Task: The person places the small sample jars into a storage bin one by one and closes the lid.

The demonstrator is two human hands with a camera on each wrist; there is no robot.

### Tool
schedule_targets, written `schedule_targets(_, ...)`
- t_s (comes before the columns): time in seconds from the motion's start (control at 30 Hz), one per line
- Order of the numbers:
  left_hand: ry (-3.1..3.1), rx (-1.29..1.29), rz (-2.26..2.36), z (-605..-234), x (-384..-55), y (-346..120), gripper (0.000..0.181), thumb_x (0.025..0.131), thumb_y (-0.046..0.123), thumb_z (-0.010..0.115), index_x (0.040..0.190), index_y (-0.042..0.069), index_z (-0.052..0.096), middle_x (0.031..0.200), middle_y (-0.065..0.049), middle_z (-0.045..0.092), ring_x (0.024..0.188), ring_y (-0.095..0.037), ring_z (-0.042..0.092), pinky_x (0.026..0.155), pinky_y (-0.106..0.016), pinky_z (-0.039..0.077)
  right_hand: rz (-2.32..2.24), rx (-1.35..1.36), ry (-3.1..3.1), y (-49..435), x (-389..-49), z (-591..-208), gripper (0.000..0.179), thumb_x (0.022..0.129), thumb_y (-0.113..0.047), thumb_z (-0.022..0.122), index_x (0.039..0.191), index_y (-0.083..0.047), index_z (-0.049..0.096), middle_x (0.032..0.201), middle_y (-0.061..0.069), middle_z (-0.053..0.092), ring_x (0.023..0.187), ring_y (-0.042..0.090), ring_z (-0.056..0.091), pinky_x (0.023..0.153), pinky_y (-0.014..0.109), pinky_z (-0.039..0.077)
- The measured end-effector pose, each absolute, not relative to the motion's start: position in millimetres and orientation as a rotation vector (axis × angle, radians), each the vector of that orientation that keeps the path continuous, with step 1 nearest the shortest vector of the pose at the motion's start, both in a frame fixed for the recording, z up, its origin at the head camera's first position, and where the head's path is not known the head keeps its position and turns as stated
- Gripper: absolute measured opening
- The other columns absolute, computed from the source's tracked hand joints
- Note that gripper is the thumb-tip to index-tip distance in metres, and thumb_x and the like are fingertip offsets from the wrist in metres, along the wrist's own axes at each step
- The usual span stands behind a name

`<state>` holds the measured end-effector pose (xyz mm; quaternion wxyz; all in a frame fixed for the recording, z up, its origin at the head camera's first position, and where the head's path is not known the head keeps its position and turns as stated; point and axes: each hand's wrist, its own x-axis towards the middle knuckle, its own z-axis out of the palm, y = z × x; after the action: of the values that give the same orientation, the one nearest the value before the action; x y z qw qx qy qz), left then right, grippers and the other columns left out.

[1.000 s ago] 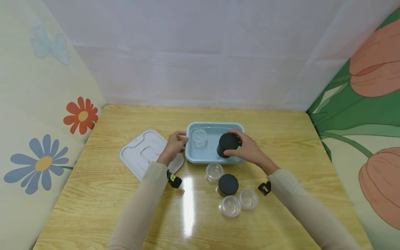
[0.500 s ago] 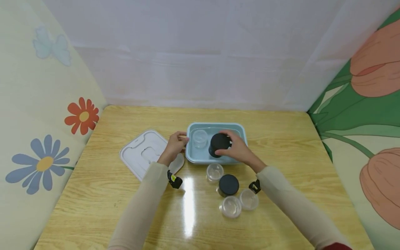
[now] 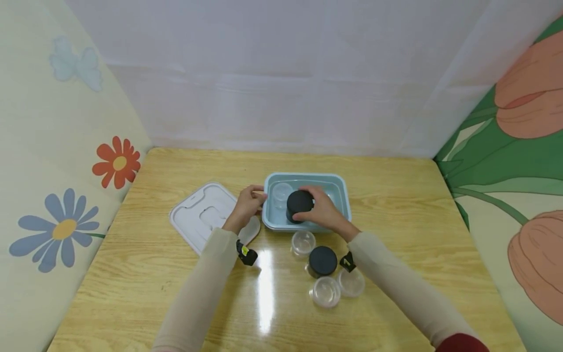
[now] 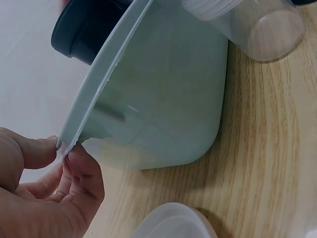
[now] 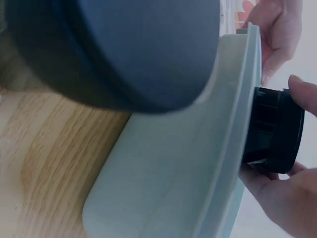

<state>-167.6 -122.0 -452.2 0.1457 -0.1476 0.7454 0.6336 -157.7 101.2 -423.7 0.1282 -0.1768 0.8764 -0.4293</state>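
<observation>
My left hand (image 3: 249, 205) pinches the left rim of a light blue plastic tub (image 3: 343, 198) between thumb and fingers; the left wrist view shows this hold up close. Inside the tub, my right hand (image 3: 322, 210) grips a black-lidded jar (image 3: 300, 200) from its right side, thumb in front and fingers behind. This jar stands out above the rim in the right wrist view. Just left of it sits a clear jar (image 3: 280, 191) in the tub, partly overlapped by the black one.
In front of the tub stand several clear jars, one nearest the tub (image 3: 303, 242), and another black-lidded jar (image 3: 323, 260). A white lid (image 3: 198, 210) lies left of the tub, and a small pale oval piece (image 3: 250, 230) is under my left wrist.
My right hand has moved the black-lidded jar leftward inside the tub, up to the clear jar. The left hand keeps its hold on the rim.
</observation>
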Motion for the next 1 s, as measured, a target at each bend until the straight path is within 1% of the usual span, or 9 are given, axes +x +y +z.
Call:
schedule_targets(0.17,2.147,-0.417,1.838,-453,-167,-122,0.034,0.097,0.006,0.051,0.13,-0.002,0.047,0.1,-0.014,0.059,0.066,-0.009,0.055,0.055,-0.021,0.049,-1.211,-0.529,2.546,94,-159,-430,0.075,0.073,-0.022,0.083,0.137,-0.005,0.046,0.137,0.017,0.046,0.12,0.033,0.048,0.099,0.049,0.043)
schedule_targets(0.4,2.156,-0.385,1.856,-455,-167,-122,0.033,0.097,0.006,0.051,0.129,-0.003,0.047,0.098,-0.014,0.06,0.068,-0.011,0.057,0.054,-0.021,0.049,-1.201,-0.543,2.54,86,-159,-436,0.075,0.072,-0.019,0.084,0.136,-0.005,0.048,0.135,0.018,0.047,0.119,0.032,0.048,0.1,0.047,0.042)
schedule_targets(0.57,2.153,-0.392,1.861,-455,-167,-122,0.033,0.097,0.006,0.051,0.129,-0.002,0.048,0.095,-0.012,0.059,0.069,-0.011,0.057,0.055,-0.021,0.049,-1.198,-0.566,2.532,83,-159,-439,0.074,0.071,-0.019,0.084,0.135,-0.006,0.048,0.134,0.018,0.047,0.117,0.031,0.05,0.098,0.046,0.043)
schedule_targets(0.73,2.151,-0.392,1.861,-455,-167,-122,0.032,0.097,0.006,0.051,0.128,-0.002,0.048,0.092,-0.009,0.059,0.068,-0.011,0.056,0.055,-0.022,0.049,-1.194,-0.622,2.54,80,-158,-440,0.074,0.071,-0.018,0.084,0.133,-0.003,0.049,0.133,0.019,0.048,0.119,0.032,0.05,0.1,0.045,0.042)
schedule_targets(1.0,2.151,-0.403,1.853,-455,-167,-123,0.032,0.097,0.006,0.052,0.128,-0.002,0.048,0.091,-0.008,0.058,0.065,-0.01,0.056,0.054,-0.021,0.049,-1.203,-0.61,2.522,78,-157,-440,0.073,0.072,-0.019,0.084,0.134,-0.003,0.049,0.134,0.018,0.049,0.119,0.031,0.051,0.1,0.045,0.043)
